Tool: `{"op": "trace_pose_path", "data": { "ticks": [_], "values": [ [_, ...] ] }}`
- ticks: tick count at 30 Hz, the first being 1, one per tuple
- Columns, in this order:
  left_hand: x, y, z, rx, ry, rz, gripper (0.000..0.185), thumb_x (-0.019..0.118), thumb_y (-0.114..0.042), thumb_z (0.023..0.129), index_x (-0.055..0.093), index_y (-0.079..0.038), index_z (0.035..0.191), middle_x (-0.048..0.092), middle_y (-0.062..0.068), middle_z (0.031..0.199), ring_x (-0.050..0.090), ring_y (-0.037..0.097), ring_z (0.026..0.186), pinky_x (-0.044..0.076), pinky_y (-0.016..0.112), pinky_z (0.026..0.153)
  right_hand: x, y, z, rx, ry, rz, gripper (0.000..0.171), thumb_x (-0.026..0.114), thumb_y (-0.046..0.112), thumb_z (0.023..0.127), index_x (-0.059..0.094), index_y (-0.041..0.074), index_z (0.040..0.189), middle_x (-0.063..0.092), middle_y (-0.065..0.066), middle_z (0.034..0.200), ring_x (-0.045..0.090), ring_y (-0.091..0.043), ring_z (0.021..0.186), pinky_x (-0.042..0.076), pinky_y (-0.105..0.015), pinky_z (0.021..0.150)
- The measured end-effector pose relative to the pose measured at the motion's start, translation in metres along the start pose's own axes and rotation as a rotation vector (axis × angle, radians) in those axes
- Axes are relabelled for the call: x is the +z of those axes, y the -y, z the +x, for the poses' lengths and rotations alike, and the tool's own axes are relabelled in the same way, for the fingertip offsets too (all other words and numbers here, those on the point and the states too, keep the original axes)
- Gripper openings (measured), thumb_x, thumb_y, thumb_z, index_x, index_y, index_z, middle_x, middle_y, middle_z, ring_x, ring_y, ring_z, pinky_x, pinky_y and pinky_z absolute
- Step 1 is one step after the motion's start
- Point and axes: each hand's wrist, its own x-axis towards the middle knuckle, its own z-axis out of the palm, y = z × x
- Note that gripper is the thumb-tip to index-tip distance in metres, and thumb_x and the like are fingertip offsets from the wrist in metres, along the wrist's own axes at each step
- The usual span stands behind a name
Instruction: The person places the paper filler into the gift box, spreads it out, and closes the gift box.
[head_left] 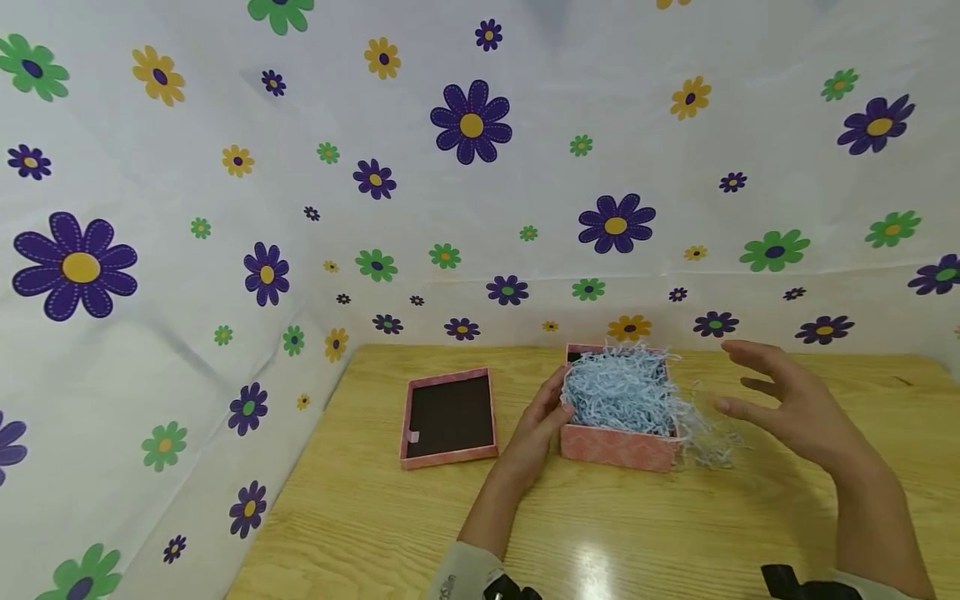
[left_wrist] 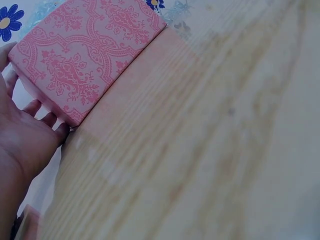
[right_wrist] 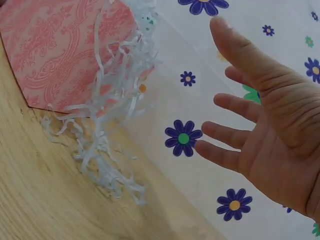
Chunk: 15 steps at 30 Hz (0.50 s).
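A pink patterned box [head_left: 617, 445] [left_wrist: 85, 55] [right_wrist: 55, 50] stands on the wooden table [head_left: 600, 533], heaped with pale blue shredded paper [head_left: 622, 390]. Some shreds [right_wrist: 107, 145] spill over its right side onto the table. My left hand [head_left: 542, 421] [left_wrist: 25, 135] rests against the box's left side, fingers touching the wall. My right hand [head_left: 772, 396] [right_wrist: 260, 115] hovers to the right of the box, fingers spread and holding nothing. The box's lid [head_left: 448, 417] lies upside down to the left, showing a dark inside.
White sheets printed with purple, green and yellow flowers [head_left: 471, 123] close off the back and left side of the table. The table's left edge runs close beside the lid.
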Motion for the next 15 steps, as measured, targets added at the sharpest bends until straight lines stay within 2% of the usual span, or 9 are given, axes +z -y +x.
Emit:
{"op": "trace_pose_path", "data": {
  "ticks": [2, 3, 6, 8, 10, 11, 13, 15],
  "values": [
    [-0.001, 0.0, -0.001, 0.0, -0.003, 0.0, 0.058, 0.055, -0.034, 0.11, 0.036, -0.041, 0.164, 0.031, -0.01, 0.171, 0.024, 0.024, 0.16, 0.018, 0.054, 0.129, -0.003, -0.014, -0.003, -0.004, 0.05, 0.042, 0.092, 0.081, 0.01, 0.094, 0.029, 0.025, 0.168, 0.032, -0.018, 0.169, 0.045, -0.027, 0.148, 0.038, -0.001, 0.091],
    [-0.001, 0.0, -0.001, 0.001, -0.003, 0.0, 0.058, 0.055, -0.034, 0.11, 0.036, -0.041, 0.164, 0.031, -0.01, 0.171, 0.024, 0.024, 0.16, 0.018, 0.054, 0.129, -0.001, -0.019, -0.003, -0.005, 0.085, 0.077, 0.095, 0.08, 0.007, 0.094, 0.026, 0.027, 0.169, 0.028, -0.016, 0.171, 0.041, -0.025, 0.151, 0.04, -0.003, 0.093],
    [-0.001, -0.001, -0.002, -0.001, -0.003, 0.004, 0.058, 0.055, -0.034, 0.11, 0.036, -0.041, 0.164, 0.032, -0.01, 0.17, 0.026, 0.024, 0.159, 0.02, 0.053, 0.129, 0.011, -0.026, 0.001, -0.013, 0.188, 0.176, 0.1, 0.078, 0.004, 0.095, 0.019, 0.03, 0.171, 0.018, -0.016, 0.174, 0.034, -0.036, 0.155, 0.048, -0.016, 0.098],
    [0.0, -0.001, -0.002, -0.004, -0.002, 0.007, 0.058, 0.055, -0.034, 0.11, 0.036, -0.041, 0.164, 0.032, -0.011, 0.17, 0.027, 0.023, 0.158, 0.021, 0.052, 0.129, 0.021, -0.025, 0.004, -0.013, 0.254, 0.242, 0.099, 0.076, 0.003, 0.096, 0.016, 0.028, 0.171, 0.013, -0.022, 0.174, 0.028, -0.058, 0.151, 0.054, -0.036, 0.103],
    [0.0, -0.001, -0.002, -0.002, -0.001, 0.005, 0.058, 0.054, -0.033, 0.11, 0.035, -0.041, 0.165, 0.032, -0.011, 0.17, 0.028, 0.023, 0.158, 0.021, 0.053, 0.129, 0.03, -0.024, 0.007, -0.01, 0.295, 0.279, 0.098, 0.075, 0.005, 0.097, 0.015, 0.026, 0.171, 0.009, -0.026, 0.174, 0.024, -0.066, 0.147, 0.054, -0.055, 0.103],
    [0.0, -0.002, -0.002, -0.002, 0.0, 0.006, 0.058, 0.054, -0.034, 0.11, 0.035, -0.04, 0.165, 0.032, -0.011, 0.17, 0.028, 0.023, 0.158, 0.021, 0.053, 0.129, 0.034, -0.024, 0.009, -0.014, 0.309, 0.283, 0.097, 0.075, 0.006, 0.098, 0.014, 0.024, 0.172, 0.009, -0.027, 0.173, 0.025, -0.068, 0.146, 0.053, -0.059, 0.103],
    [0.001, -0.002, -0.002, 0.0, 0.002, 0.006, 0.059, 0.054, -0.034, 0.11, 0.035, -0.04, 0.165, 0.032, -0.011, 0.17, 0.027, 0.023, 0.158, 0.02, 0.054, 0.129, 0.039, -0.022, 0.011, -0.017, 0.316, 0.287, 0.095, 0.075, 0.008, 0.098, 0.016, 0.02, 0.171, 0.011, -0.026, 0.174, 0.027, -0.067, 0.146, 0.052, -0.053, 0.106],
    [0.001, -0.003, -0.003, -0.003, 0.0, 0.01, 0.059, 0.054, -0.035, 0.11, 0.034, -0.039, 0.166, 0.031, -0.011, 0.17, 0.026, 0.024, 0.158, 0.02, 0.055, 0.129, 0.041, -0.021, 0.012, -0.038, 0.307, 0.268, 0.089, 0.075, 0.009, 0.098, 0.023, 0.014, 0.169, 0.019, -0.025, 0.172, 0.033, -0.064, 0.145, 0.051, -0.034, 0.106]
  ]
}}
